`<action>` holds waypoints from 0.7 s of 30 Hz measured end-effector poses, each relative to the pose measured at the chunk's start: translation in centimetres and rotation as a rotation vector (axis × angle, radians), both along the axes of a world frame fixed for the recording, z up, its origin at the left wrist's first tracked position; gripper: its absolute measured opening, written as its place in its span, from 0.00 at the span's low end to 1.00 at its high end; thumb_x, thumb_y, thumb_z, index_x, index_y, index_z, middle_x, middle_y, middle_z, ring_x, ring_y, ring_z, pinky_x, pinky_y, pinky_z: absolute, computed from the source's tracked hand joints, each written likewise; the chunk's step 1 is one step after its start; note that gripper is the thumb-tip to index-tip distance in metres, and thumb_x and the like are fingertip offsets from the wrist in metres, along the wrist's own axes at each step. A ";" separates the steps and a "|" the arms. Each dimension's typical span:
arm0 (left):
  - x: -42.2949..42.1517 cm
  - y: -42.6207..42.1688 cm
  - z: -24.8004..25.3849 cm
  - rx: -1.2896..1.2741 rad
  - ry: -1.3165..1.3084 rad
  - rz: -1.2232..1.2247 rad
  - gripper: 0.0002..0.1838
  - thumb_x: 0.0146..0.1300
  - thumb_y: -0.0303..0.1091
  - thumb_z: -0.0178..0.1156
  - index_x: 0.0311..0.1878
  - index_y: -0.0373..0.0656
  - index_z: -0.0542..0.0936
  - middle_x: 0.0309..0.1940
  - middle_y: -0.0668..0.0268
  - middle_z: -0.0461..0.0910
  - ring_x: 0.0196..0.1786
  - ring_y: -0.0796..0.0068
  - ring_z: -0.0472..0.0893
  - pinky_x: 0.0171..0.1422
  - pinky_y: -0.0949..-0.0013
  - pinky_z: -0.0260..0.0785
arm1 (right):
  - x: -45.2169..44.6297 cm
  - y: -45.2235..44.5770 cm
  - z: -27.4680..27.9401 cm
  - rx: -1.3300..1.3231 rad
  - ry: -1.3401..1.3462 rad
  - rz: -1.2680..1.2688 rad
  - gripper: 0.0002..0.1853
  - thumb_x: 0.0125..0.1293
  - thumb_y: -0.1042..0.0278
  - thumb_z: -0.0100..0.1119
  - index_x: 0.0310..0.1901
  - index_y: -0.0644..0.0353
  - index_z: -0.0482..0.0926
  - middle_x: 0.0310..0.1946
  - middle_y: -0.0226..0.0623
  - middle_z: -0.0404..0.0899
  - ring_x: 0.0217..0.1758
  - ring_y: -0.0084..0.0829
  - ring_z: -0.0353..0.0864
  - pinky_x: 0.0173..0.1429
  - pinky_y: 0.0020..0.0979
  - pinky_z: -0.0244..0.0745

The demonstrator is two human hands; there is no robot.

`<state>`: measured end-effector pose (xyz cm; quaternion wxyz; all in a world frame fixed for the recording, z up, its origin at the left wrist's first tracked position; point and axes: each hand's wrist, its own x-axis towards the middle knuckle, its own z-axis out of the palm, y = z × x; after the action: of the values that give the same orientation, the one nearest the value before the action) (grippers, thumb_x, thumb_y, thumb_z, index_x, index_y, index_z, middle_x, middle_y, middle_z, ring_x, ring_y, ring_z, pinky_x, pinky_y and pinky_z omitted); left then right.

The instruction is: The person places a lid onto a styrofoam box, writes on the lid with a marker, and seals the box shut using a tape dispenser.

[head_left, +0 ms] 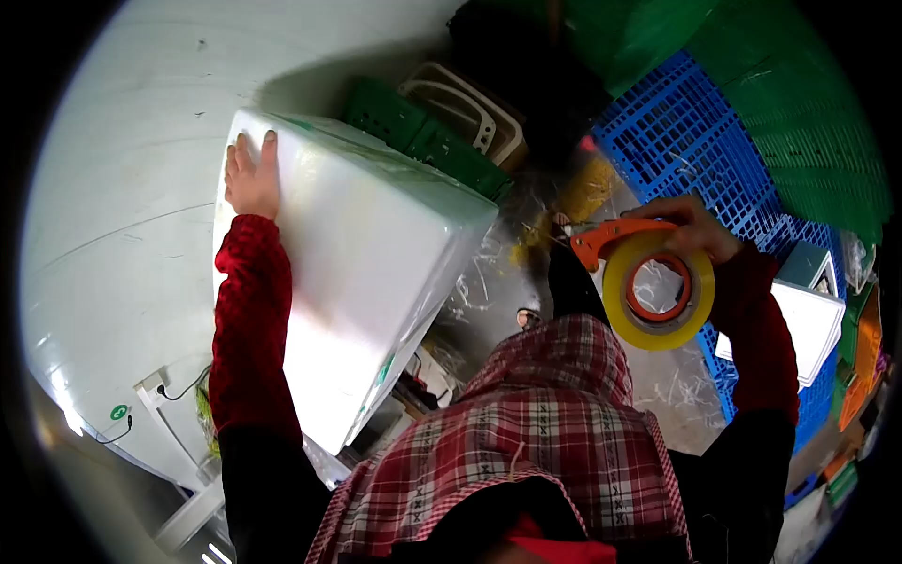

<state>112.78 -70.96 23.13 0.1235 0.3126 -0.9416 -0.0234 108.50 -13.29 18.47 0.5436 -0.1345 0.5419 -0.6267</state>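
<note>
A large white foam box [348, 226] stands at the left of centre, with clear and greenish tape along its edges. My left hand [252, 179] lies flat on its upper left part, fingers apart. On the right, my right hand [691, 226] is wrapped round an orange tape dispenser [601, 240] that carries a big roll of yellowish tape [617, 296]. The dispenser is apart from the box, to its right. Part of the right hand's grip is hidden behind the dispenser.
Green crates [423, 136] stand behind the box. Blue plastic crates [691, 132] line the right side, with a white box [803, 324] there. Tape scraps litter the floor [672, 390]. A pale wall [122, 216] is at left, with a socket and cable.
</note>
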 end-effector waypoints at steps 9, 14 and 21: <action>18.1 18.2 1.8 -0.079 -0.071 -0.640 0.47 0.56 0.50 0.68 0.75 0.44 0.59 0.76 0.46 0.53 0.78 0.45 0.53 0.77 0.43 0.46 | 8.8 -1.2 0.7 -0.166 0.057 -0.199 0.29 0.56 0.65 0.62 0.60 0.70 0.76 0.53 0.47 0.81 0.54 0.32 0.82 0.64 0.30 0.73; 25.9 21.0 -0.2 -0.192 -0.063 -0.643 0.46 0.59 0.55 0.64 0.75 0.40 0.59 0.76 0.47 0.54 0.77 0.46 0.55 0.76 0.41 0.44 | 18.4 -6.0 -1.5 -0.161 0.014 -0.432 0.28 0.58 0.67 0.65 0.61 0.66 0.75 0.54 0.41 0.80 0.55 0.31 0.80 0.63 0.30 0.73; 33.0 23.9 -2.6 0.269 0.490 -0.505 0.31 0.56 0.49 0.69 0.57 0.37 0.76 0.58 0.52 0.75 0.61 0.49 0.74 0.66 0.50 0.65 | 25.5 -15.5 -2.6 -0.249 0.484 -0.593 0.26 0.66 0.64 0.57 0.64 0.65 0.70 0.57 0.42 0.75 0.62 0.33 0.74 0.66 0.35 0.68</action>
<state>145.78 -47.07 20.54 0.2933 0.0690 -0.9200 -0.2508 133.99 -28.81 15.85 0.1754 -0.1807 0.5894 -0.7676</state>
